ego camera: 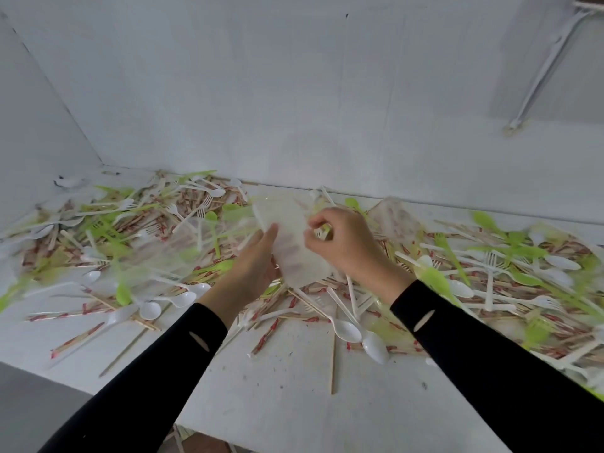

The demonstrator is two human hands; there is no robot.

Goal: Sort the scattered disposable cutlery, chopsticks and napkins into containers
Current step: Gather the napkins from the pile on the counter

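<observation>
A clear, whitish plastic container point(289, 237) is held tilted above the middle of the white table point(294, 387). My left hand point(253, 263) grips its left side from below. My right hand point(343, 243) pinches its right edge near the top. What the container holds is too blurred to tell. Around it lies a scatter of white plastic spoons point(346, 330), white forks point(490, 259), green cutlery point(212, 230) and chopsticks in red-printed paper sleeves point(268, 335). Both arms wear black sleeves.
A white wall runs along the back of the table, with a side wall at the left. Another clear plastic container point(397, 217) lies at the back right of my hands. The front edge of the table is near me, with a grey surface point(29, 407) at the lower left.
</observation>
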